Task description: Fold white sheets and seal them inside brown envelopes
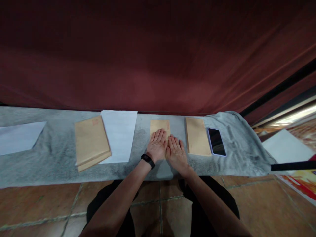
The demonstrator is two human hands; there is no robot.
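Observation:
A brown paper envelope (158,124) with small red print lies on the grey cloth (142,138) in front of me. My left hand (157,144), a black band on its wrist, rests flat on the envelope with its fingers stretched out. Close beside it, my right hand (176,151) lies palm down across the envelope's right edge, fingers extended. Much of the envelope is covered by both hands. To the right is a stack of brown envelopes (198,136).
A phone (217,141) lies right of that stack. On the left, more brown envelopes (91,138) overlap white paper sheets (119,135); another white sheet (19,136) is at far left. A dark red curtain (148,65) hangs behind the cloth-covered surface.

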